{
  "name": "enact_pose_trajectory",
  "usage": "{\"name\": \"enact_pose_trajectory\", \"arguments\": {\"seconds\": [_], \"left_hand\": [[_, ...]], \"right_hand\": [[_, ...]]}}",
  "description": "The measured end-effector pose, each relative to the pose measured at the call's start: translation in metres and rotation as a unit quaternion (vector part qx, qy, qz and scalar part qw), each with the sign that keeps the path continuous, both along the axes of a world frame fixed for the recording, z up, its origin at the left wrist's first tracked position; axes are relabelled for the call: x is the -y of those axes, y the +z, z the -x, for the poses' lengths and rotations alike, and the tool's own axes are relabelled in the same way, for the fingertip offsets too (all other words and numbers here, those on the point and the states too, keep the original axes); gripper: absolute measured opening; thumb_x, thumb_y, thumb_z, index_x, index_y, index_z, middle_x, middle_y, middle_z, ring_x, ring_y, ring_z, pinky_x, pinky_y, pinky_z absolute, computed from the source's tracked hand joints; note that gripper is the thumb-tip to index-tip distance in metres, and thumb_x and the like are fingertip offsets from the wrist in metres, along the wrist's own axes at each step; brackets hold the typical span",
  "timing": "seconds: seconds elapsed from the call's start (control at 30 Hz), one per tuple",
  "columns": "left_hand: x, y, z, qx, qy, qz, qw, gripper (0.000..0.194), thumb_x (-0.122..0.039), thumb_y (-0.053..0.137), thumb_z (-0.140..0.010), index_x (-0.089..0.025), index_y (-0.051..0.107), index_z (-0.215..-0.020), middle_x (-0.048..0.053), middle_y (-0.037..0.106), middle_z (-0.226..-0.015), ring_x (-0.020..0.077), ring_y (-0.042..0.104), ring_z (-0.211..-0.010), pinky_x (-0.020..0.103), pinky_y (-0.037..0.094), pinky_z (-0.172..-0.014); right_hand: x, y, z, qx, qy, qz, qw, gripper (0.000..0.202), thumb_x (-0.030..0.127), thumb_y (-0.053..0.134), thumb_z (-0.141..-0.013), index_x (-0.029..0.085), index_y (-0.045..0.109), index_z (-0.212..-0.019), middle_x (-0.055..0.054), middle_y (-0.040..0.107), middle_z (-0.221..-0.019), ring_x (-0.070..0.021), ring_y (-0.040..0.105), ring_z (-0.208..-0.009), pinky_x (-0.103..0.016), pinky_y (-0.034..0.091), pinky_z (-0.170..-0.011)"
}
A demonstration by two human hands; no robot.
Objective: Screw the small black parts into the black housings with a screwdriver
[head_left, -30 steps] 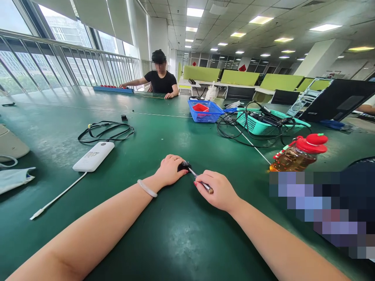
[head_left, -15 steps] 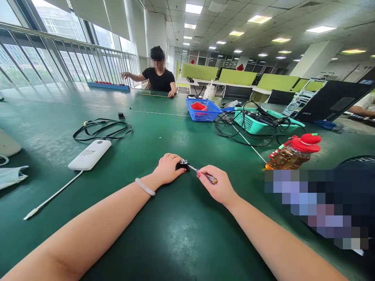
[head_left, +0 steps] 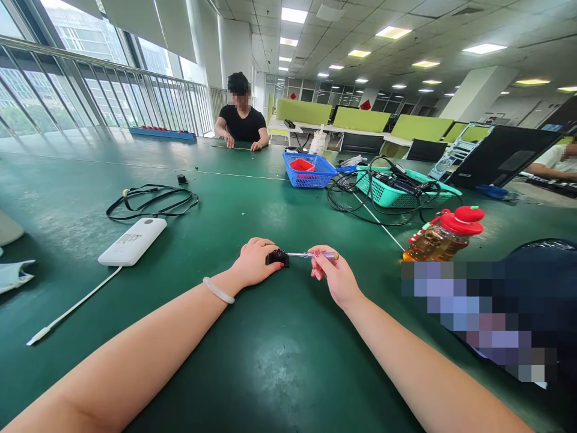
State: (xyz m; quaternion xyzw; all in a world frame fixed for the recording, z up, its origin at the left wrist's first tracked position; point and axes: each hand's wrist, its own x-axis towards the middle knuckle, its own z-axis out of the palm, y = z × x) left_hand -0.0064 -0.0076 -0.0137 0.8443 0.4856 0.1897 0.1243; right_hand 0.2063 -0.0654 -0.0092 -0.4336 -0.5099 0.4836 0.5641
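Observation:
My left hand (head_left: pixel 253 262) is closed around a small black block-like part (head_left: pixel 280 260) and holds it down on the green table (head_left: pixel 279 361). Its exact kind is too small to make out. Between the fingers of my right hand (head_left: pixel 340 278) is a slim screwdriver (head_left: pixel 306 255) with a clear handle. The screwdriver lies nearly level and its tip meets the right side of the black part. Whether the tip sits in a screw cannot be seen.
A white power bank (head_left: pixel 134 242) with a cable and a coiled black cord (head_left: pixel 153 201) lie left. Farther right are a blue basket (head_left: pixel 311 175), a green basket (head_left: pixel 392 193) with cables and a red-capped bottle (head_left: pixel 439 240). Another person (head_left: pixel 243 123) sits across.
The screwdriver has swung from a slant to nearly level, and my right fingers have shifted along its handle. Shiny metal atop the black part no longer shows. The person opposite has drawn one arm in.

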Motion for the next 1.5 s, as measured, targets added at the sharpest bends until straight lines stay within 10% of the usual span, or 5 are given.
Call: {"name": "enact_pose_trajectory", "arguments": {"seconds": [1.5], "left_hand": [[0.007,0.007,0.0,0.009,-0.12,0.002,0.993,0.035,-0.045,0.065,-0.08,-0.028,0.069,-0.111,0.006,0.06,-0.13,0.0309,0.042,-0.131,0.053,0.031,-0.113]], "right_hand": [[-0.007,0.002,-0.007,-0.173,-0.02,0.101,0.98,0.018,0.037,0.066,-0.069,0.021,0.059,-0.074,0.007,0.042,-0.05,-0.0083,0.033,-0.042,-0.029,0.037,-0.051]]}}
